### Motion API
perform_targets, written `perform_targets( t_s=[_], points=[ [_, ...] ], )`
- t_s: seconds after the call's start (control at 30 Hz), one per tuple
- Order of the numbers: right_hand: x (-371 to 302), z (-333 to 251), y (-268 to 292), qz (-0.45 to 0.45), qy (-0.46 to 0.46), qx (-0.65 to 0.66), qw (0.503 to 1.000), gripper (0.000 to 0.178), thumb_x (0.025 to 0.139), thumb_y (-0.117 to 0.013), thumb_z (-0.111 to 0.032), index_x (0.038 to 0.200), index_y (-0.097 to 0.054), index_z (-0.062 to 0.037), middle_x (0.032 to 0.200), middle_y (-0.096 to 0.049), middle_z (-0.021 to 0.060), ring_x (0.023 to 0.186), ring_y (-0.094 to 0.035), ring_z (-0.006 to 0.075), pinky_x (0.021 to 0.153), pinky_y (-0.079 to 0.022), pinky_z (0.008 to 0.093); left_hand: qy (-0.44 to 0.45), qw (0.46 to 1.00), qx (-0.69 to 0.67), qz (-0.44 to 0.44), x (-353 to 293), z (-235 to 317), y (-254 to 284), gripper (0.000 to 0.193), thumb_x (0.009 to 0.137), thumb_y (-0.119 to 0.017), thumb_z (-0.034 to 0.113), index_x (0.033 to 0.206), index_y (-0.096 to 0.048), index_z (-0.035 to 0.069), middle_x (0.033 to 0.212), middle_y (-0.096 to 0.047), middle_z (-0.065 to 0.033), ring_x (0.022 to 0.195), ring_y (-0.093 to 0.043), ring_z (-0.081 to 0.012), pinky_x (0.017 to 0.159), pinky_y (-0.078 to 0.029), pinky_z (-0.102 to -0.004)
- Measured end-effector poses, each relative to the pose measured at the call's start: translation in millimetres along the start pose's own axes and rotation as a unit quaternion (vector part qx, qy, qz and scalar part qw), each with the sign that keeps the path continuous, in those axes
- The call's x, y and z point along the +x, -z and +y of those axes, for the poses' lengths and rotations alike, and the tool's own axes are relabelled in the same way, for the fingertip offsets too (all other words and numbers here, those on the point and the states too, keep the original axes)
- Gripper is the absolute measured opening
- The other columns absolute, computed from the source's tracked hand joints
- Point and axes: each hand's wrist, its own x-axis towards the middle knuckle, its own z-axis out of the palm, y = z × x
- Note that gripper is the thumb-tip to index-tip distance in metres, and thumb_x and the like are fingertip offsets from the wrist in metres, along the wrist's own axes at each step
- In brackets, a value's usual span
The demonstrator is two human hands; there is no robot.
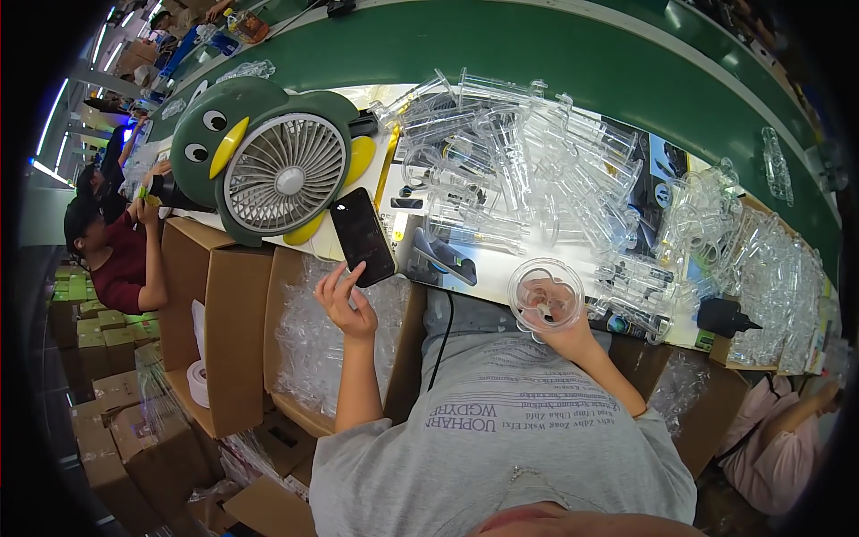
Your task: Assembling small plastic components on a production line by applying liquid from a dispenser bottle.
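My left hand [347,304] reaches up to a black smartphone [361,231] lying at the table edge. Its fingers are spread, and a fingertip rests on the dark screen near the phone's lower end. In my right hand [573,336] is a clear plastic cylinder [546,291], held with its round flanged end facing up. The fingers behind it show through the plastic only in part. Beyond both hands, a loose heap of clear plastic tubes [546,166] covers a printed cardboard sheet [494,282].
A green penguin-shaped fan [288,179] stands left of the phone. An open carton [295,413] of clear parts sits below the table at left. More clear parts [778,286] fill a tray at right, beside a black object [723,317]. A green conveyor belt [403,45] runs behind. Co-workers sit on both sides.
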Motion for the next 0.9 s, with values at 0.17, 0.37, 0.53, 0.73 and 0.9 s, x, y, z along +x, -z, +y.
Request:
perform_targets(
  t_s=[0.17,0.37,0.53,0.73,0.9],
  points=[
    [0.1,-2.5,-0.6,0.002,0.014,-0.01,1.0,0.016,0.079,-0.064,-0.01,0.086,-0.054,-0.0002,0.09,-0.059,0.0064,0.088,-0.055,0.0149,0.08,-0.043,0.0286,0.007,1.0,0.004,-0.006,-0.6,0.5,-0.3,0.018,0.088,-0.036,0.008,0.093,-0.053,0.003,0.096,-0.067,-0.0069,0.102,-0.055,-0.0266,0.094,-0.031,-0.0409],
    [-0.9,1.7,-1.4,0.011,0.039,0.012,0.999,0.019,0.079,-0.064,-0.01,0.093,-0.057,0.0009,0.091,-0.059,0.0053,0.083,-0.054,0.0119,0.078,-0.043,0.0269,0.01,1.0,0.002,-0.003,-0.4,0.4,-1.1,0.019,0.088,-0.037,0.009,0.094,-0.055,0.003,0.096,-0.067,-0.0064,0.101,-0.055,-0.0266,0.093,-0.031,-0.0413],
    [0.9,-3.3,0.8,-0.006,0.027,-0.027,0.999,0.024,0.078,-0.064,-0.008,0.1,-0.057,0.0011,0.09,-0.058,0.0038,0.079,-0.053,0.0102,0.075,-0.043,0.0249,0.016,1.0,-0.001,-0.003,-0.4,0.4,-1.0,0.023,0.088,-0.037,0.01,0.096,-0.058,0.002,0.097,-0.066,-0.0059,0.1,-0.055,-0.0266,0.093,-0.032,-0.0417],
    [1.7,-0.8,1.8,-0.01,0.043,-0.031,0.999,0.023,0.077,-0.064,-0.006,0.098,-0.058,0.0007,0.089,-0.059,0.0044,0.081,-0.054,0.0109,0.075,-0.043,0.0253,0.018,1.0,-0.008,0.001,0.7,0.8,-1.5,0.022,0.089,-0.037,0.01,0.096,-0.056,0.002,0.096,-0.066,-0.0064,0.099,-0.055,-0.0266,0.094,-0.032,-0.0419],
    [1.6,-0.8,2.4,-0.009,0.035,-0.029,0.999,0.022,0.076,-0.063,-0.005,0.096,-0.058,0.0003,0.09,-0.059,0.005,0.083,-0.054,0.0114,0.076,-0.044,0.0261,0.019,1.0,-0.01,0.001,1.5,1.8,-1.5,0.021,0.089,-0.037,0.01,0.096,-0.056,0.002,0.095,-0.067,-0.0067,0.099,-0.056,-0.0266,0.094,-0.032,-0.0419]
  ],
)
